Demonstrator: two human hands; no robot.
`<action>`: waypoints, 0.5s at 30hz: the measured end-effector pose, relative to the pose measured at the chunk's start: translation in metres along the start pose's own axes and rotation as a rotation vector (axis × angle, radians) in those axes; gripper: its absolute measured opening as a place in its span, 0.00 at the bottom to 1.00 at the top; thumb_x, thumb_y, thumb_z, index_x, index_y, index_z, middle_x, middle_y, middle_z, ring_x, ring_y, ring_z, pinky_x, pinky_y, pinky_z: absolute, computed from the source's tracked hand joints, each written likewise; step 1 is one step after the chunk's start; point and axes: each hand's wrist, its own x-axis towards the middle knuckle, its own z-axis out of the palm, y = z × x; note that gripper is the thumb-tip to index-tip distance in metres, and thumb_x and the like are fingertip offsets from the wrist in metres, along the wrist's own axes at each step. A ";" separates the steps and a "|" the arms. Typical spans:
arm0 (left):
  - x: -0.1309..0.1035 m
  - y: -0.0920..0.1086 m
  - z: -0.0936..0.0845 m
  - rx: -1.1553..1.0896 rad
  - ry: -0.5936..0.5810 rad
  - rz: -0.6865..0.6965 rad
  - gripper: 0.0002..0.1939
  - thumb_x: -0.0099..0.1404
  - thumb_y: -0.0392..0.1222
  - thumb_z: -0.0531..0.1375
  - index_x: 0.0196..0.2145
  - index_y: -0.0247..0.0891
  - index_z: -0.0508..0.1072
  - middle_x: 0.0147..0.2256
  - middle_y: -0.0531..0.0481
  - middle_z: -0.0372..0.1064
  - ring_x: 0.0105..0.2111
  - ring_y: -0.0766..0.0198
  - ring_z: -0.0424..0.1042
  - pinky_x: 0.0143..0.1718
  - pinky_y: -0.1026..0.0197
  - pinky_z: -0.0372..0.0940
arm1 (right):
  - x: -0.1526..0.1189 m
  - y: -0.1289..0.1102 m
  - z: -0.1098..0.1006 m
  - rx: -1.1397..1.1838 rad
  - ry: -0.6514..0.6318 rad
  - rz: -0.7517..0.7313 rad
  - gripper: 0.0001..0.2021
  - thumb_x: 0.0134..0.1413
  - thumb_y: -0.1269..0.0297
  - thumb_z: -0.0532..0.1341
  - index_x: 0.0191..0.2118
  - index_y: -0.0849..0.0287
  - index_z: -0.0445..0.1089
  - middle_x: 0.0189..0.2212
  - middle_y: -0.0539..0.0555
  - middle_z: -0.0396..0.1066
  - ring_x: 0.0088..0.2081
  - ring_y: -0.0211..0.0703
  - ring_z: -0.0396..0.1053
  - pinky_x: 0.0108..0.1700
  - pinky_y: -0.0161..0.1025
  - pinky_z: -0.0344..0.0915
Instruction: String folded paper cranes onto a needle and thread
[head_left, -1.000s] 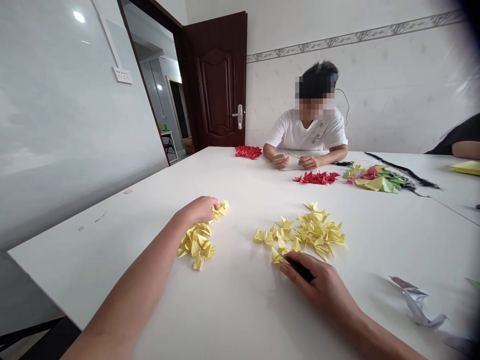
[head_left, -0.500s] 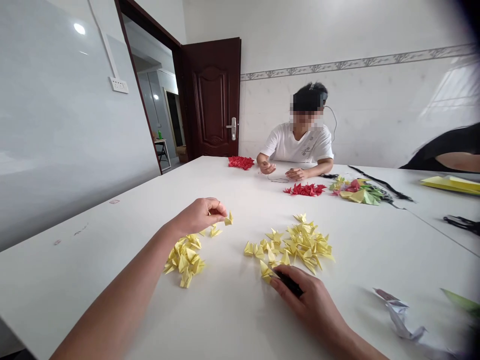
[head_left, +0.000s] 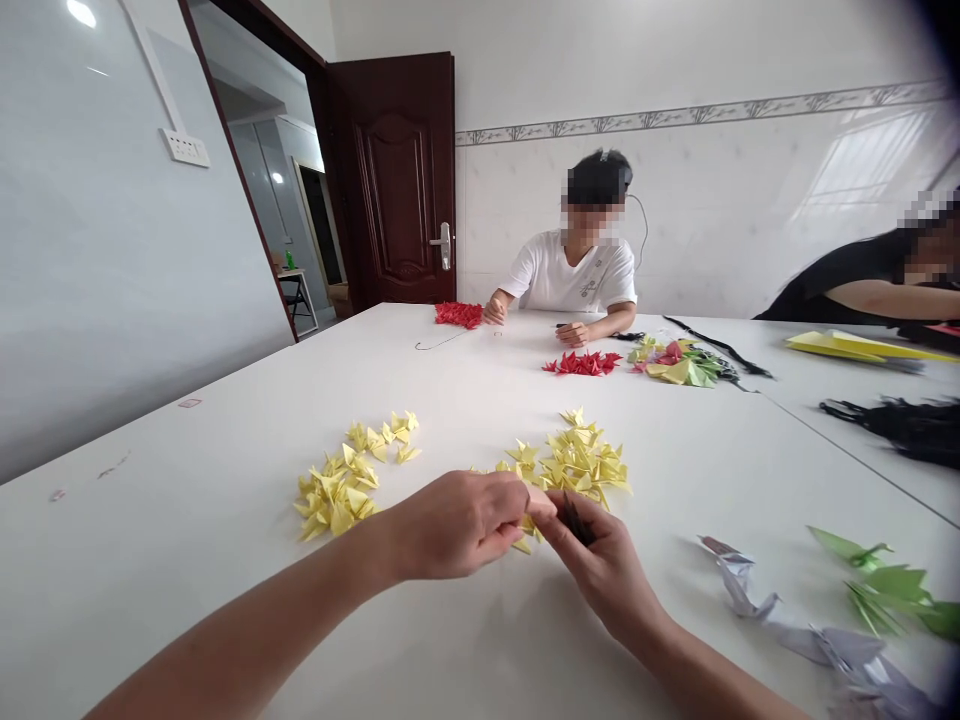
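My left hand [head_left: 469, 525] is closed, its fingertips pinched together against those of my right hand. Whatever lies between the fingertips is hidden. My right hand [head_left: 604, 570] is closed around a slim black tool [head_left: 577, 520], mostly covered by the fingers. Just behind both hands lies a pile of small folded yellow paper cranes [head_left: 589, 460]; some of it is blocked from sight by my fingers. A second group of yellow paper cranes [head_left: 334, 490] curves across the table left of my hands, beyond my left forearm.
The white table [head_left: 225, 560] carries white paper cranes [head_left: 739, 580] and green ones [head_left: 892, 585] at right. Red folded paper [head_left: 585, 363], mixed coloured paper [head_left: 679, 362] and black cords [head_left: 900, 425] lie farther back. A person in a white shirt [head_left: 577, 275] sits opposite; another in black [head_left: 847, 270] sits right.
My left hand has left the left group, where it had set a yellow crane, and moved right to meet my right hand. The view has turned somewhat right.
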 end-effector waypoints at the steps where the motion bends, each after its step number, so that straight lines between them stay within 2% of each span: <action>1: 0.000 0.001 0.002 0.007 -0.015 0.022 0.14 0.62 0.30 0.50 0.44 0.39 0.66 0.35 0.49 0.70 0.33 0.67 0.68 0.35 0.66 0.62 | 0.000 0.001 0.000 -0.009 -0.020 -0.010 0.14 0.53 0.52 0.57 0.28 0.59 0.66 0.20 0.46 0.54 0.23 0.35 0.51 0.24 0.33 0.53; 4: 0.001 -0.001 0.008 -0.005 -0.010 0.017 0.13 0.61 0.30 0.52 0.43 0.38 0.67 0.34 0.48 0.69 0.33 0.66 0.68 0.35 0.65 0.64 | 0.001 0.003 0.000 -0.032 -0.020 -0.035 0.16 0.52 0.53 0.58 0.23 0.60 0.65 0.20 0.47 0.57 0.24 0.35 0.52 0.25 0.32 0.53; 7: 0.002 -0.008 0.014 -0.042 0.134 -0.098 0.17 0.57 0.32 0.57 0.45 0.36 0.67 0.41 0.42 0.66 0.41 0.61 0.68 0.40 0.62 0.65 | 0.001 0.003 0.001 0.008 0.060 -0.057 0.15 0.52 0.53 0.59 0.24 0.60 0.67 0.20 0.48 0.60 0.24 0.35 0.55 0.25 0.32 0.55; 9: 0.002 -0.012 0.020 -0.110 0.185 -0.180 0.20 0.55 0.34 0.60 0.47 0.37 0.66 0.48 0.39 0.63 0.46 0.57 0.65 0.40 0.61 0.65 | 0.000 0.002 0.001 0.040 0.120 -0.057 0.15 0.51 0.52 0.59 0.26 0.60 0.68 0.19 0.48 0.60 0.22 0.35 0.55 0.23 0.32 0.55; 12: 0.003 -0.015 0.027 -0.287 0.140 -0.279 0.20 0.57 0.36 0.59 0.48 0.38 0.65 0.47 0.42 0.67 0.41 0.61 0.69 0.32 0.64 0.66 | -0.002 -0.001 0.001 0.038 0.162 -0.052 0.15 0.51 0.51 0.59 0.27 0.59 0.69 0.16 0.46 0.57 0.19 0.33 0.52 0.19 0.31 0.52; 15: 0.004 -0.014 0.031 -0.411 0.164 -0.300 0.18 0.59 0.34 0.56 0.49 0.37 0.65 0.41 0.46 0.72 0.34 0.66 0.71 0.30 0.66 0.65 | -0.004 -0.002 0.002 0.001 0.145 -0.084 0.13 0.51 0.53 0.59 0.27 0.59 0.69 0.16 0.46 0.57 0.18 0.32 0.52 0.18 0.31 0.51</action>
